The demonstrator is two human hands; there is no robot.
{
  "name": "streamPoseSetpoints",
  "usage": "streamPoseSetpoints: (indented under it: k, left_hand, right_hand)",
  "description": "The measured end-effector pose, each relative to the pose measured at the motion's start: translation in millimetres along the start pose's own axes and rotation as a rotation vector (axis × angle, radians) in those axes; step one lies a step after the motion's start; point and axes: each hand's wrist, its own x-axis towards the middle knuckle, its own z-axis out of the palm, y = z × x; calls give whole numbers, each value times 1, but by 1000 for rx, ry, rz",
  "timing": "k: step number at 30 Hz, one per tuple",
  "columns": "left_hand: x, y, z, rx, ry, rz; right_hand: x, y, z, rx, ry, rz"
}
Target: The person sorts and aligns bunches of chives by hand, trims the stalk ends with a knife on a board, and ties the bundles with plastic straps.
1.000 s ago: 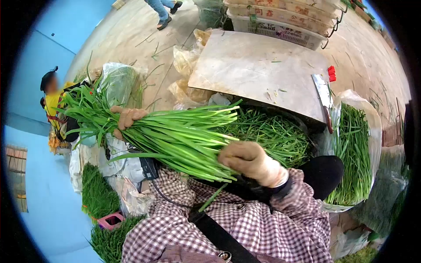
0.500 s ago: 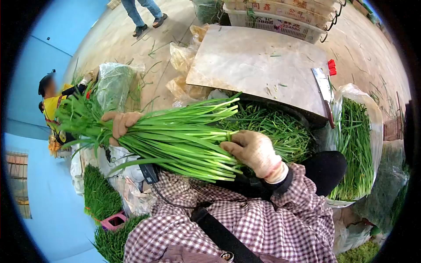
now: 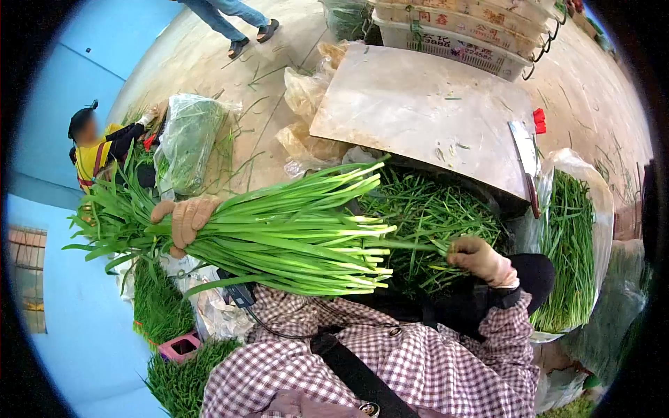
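Note:
My left hand [image 3: 187, 221], in a tan work glove, is wrapped round a large bunch of garlic chives [image 3: 293, 237]. The pale cut ends point right and the loose leaf tips hang out on the left. To the right of the bunch, my gloved right hand [image 3: 482, 260] pinches a thin green chive stalk [image 3: 411, 245], whose other end reaches back to the cut ends. Beneath that hand lies a heap of loose chive trimmings [image 3: 435, 216].
Ahead stands a pale board [image 3: 425, 104] with a knife [image 3: 524, 157] at its right edge. At right, a plastic-lined basket holds chives [image 3: 564, 244]. Stacked crates [image 3: 453, 45] stand behind. A co-worker [image 3: 97, 150] is at left; another person's legs [image 3: 226, 21] show at the back.
My right hand has moved right and slightly down, away from the cut ends, drawing a stalk out. My left hand still grips the bunch. The view has shifted a little.

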Motion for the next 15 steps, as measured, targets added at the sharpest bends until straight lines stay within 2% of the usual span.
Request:
streamPoseSetpoints:
  k: [2,3,4,5,6,8,10,12,14,15]
  left_hand:
    - [1,1,-1,-11,-61,-40]
    - [4,-4,-4,-25,-94,-59]
    - [5,-9,-5,-51,-96,-48]
    - [5,-15,-4,-74,-93,-42]
    - [7,-19,-3,-99,-93,-41]
    - [11,-21,-3,-100,-105,-81]
    - [11,-23,-5,-110,-120,-99]
    - [12,-23,-5,-83,-136,-106]
    - [9,-17,-6,-59,-146,-101]
    - [6,-12,-9,-58,-148,-101]
  right_hand:
    - [11,-7,2,-1212,100,395]
    - [9,-29,4,-1200,431,57]
    - [11,-50,8,-793,561,-259]
    - [19,-80,16,-656,553,-386]
    - [26,-112,22,-802,564,-563]
    - [50,-147,37,-747,495,-769]
    - [74,-164,47,-901,374,-778]
    - [89,-154,45,-728,312,-837]
    - [100,-122,51,92,227,-739]
    - [89,-125,46,312,137,-489]
